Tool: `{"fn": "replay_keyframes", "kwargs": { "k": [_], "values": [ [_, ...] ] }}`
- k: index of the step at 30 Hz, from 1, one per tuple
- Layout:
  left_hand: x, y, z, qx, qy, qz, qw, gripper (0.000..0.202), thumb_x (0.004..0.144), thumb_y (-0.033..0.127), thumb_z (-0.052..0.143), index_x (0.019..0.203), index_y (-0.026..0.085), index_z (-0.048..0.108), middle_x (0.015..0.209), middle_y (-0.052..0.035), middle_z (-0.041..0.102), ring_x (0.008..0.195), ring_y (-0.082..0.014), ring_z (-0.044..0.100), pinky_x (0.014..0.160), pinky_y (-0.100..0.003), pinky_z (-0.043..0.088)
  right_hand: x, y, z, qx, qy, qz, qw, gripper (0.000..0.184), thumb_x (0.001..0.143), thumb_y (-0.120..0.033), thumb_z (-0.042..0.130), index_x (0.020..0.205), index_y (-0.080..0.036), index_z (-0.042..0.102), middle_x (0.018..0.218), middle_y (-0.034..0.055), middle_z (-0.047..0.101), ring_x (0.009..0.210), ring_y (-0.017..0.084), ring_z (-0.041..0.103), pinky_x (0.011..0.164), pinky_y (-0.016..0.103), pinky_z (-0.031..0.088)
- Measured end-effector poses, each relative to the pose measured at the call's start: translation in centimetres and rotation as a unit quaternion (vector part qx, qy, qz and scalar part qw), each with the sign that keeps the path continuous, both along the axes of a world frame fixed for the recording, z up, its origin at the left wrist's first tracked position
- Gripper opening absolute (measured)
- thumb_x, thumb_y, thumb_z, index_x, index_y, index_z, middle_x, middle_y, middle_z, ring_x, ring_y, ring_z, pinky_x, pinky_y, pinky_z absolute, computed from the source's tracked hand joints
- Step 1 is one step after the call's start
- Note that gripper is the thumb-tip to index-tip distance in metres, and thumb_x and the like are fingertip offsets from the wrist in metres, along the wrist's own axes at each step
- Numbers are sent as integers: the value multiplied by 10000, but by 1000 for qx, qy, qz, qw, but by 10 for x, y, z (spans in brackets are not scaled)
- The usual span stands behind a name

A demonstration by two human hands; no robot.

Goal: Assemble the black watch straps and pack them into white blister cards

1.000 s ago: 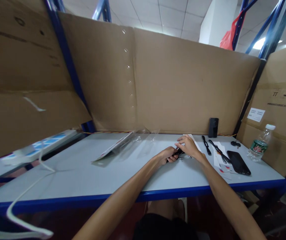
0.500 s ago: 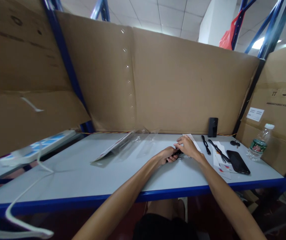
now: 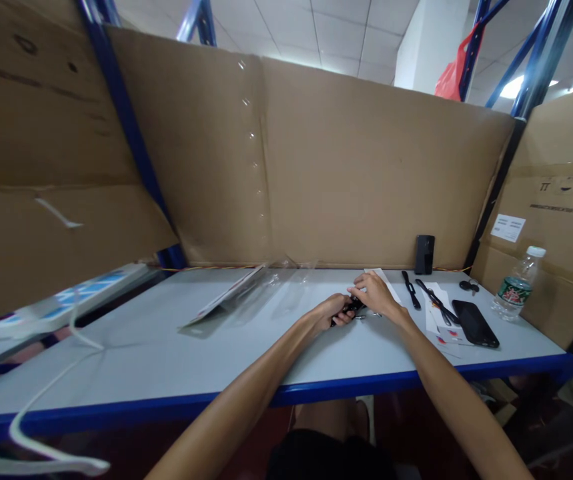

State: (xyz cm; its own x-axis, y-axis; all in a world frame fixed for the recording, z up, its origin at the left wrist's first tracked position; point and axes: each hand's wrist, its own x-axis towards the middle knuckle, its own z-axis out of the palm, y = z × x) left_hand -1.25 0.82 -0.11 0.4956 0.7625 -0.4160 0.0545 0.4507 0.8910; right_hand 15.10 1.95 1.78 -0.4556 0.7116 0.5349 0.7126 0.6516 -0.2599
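Over the table's middle right, my left hand (image 3: pixel 337 311) is closed around a small black object (image 3: pixel 354 305), mostly hidden by the fingers, so its kind cannot be made out. Against the object's far end, my right hand (image 3: pixel 370 289) has its fingers bent and pressed together. Small shiny metal pieces (image 3: pixel 361 317) show just below the hands, too small to name. Partly behind my right hand lies a white paper (image 3: pixel 389 283). To the right are a short black strip-like part (image 3: pixel 411 291) and a longer black forked part (image 3: pixel 436 301) lying on white paper.
A black smartphone (image 3: pixel 475 323) lies near the right front, with a water bottle (image 3: pixel 514 285) beyond it. Keys (image 3: pixel 469 287) and an upright black device (image 3: pixel 424 255) stand farther back. Clear plastic packaging (image 3: pixel 286 283) and a flat packet (image 3: pixel 226 295) lie left; a power strip (image 3: pixel 96 293) is far left.
The camera view has shifted slightly. Both hands stay together on the black object, with almost no visible movement.
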Motion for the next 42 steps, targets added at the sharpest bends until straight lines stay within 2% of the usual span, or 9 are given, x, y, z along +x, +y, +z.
{"fn": "replay_keyframes", "kwargs": {
  "k": [8,12,15,19,25,30,34,37,42],
  "values": [
    [-1,1,0,-18,-4,-2,1000,141,915,196,369,775,210,358,568,49,408,355,-33,206,337,-145,71,3,-4,4,26,-42,-24,998,386,987,-443,589,738,-215,775,981,94,749,1019,243,608,938,359,426],
    [-1,-2,3,-17,-2,-4,1000,152,916,189,353,766,215,348,555,56,384,357,-36,196,344,-152,64,1,-1,1,0,-16,-8,1000,408,992,-415,589,680,-216,761,963,74,756,995,219,626,993,358,394],
    [0,-4,5,-11,0,-3,1000,165,923,184,331,762,217,337,547,61,373,361,-36,195,352,-149,57,-1,1,-1,-14,18,16,1000,350,989,-373,601,725,-231,783,965,46,764,968,195,646,1033,357,366],
    [1,-3,4,-12,3,-7,1000,179,923,180,325,748,218,332,546,56,374,364,-36,197,354,-153,56,0,-1,0,5,2,0,1000,302,972,-406,623,801,-231,800,992,63,762,991,216,638,973,349,410],
    [-1,0,1,-9,1,-15,1000,166,897,179,373,736,210,351,554,47,379,372,-39,196,353,-156,57,3,-6,5,20,-56,-33,998,411,992,-441,582,702,-214,766,973,96,758,1004,240,631,954,357,425],
    [-2,1,-1,-9,1,-12,1000,159,902,199,405,751,209,356,561,54,379,371,-33,198,359,-156,70,2,-1,2,6,-24,-14,1000,430,996,-442,574,662,-233,747,922,66,763,959,213,649,1020,361,391],
    [-1,0,0,-7,6,-8,1000,154,919,205,378,767,208,356,561,57,381,367,-34,206,359,-155,68,1,4,-2,-18,13,2,1000,390,1003,-421,566,730,-235,772,961,39,770,974,191,657,1033,337,371],
    [0,0,1,-10,12,-9,1000,165,927,202,350,762,209,348,556,53,387,365,-37,210,352,-154,68,2,1,0,-11,-1,-4,1000,360,995,-425,580,778,-225,785,981,54,769,970,197,660,1005,326,388],
    [-1,-1,1,-10,7,-5,1000,164,926,214,382,765,211,355,559,60,383,368,-36,209,349,-146,75,3,-1,2,5,-19,-15,1000,421,989,-439,586,679,-212,757,937,80,764,977,218,657,984,337,400]
  ]
}}
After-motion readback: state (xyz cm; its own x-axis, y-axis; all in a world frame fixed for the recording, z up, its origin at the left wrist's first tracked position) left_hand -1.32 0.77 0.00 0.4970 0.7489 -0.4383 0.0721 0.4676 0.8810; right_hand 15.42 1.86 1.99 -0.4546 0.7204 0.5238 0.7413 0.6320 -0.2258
